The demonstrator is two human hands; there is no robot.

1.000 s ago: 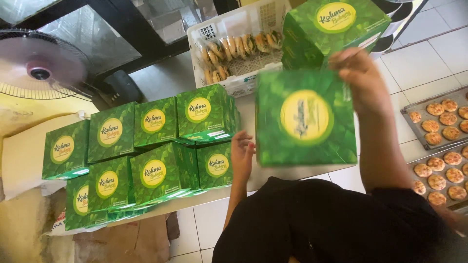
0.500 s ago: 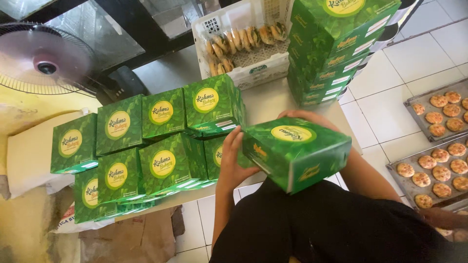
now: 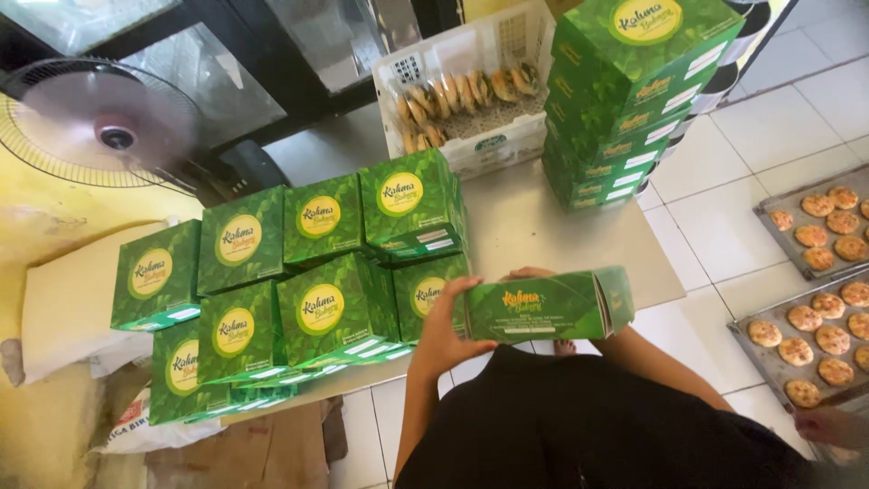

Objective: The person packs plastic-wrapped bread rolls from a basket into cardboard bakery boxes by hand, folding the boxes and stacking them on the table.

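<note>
black garment, bare forearms, bare hands

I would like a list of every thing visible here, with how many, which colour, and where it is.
held box: 1, green, on its side between both hands
boxes on table: about nine, green, stacked left
box stack: several, green, top right
crate: 1, white, holds pastries
trays: 2, grey, cookies, floor right
fan: 1, white, top left
table: 1, pale
left hand: grips box's left end
right hand: mostly hidden behind box
</note>
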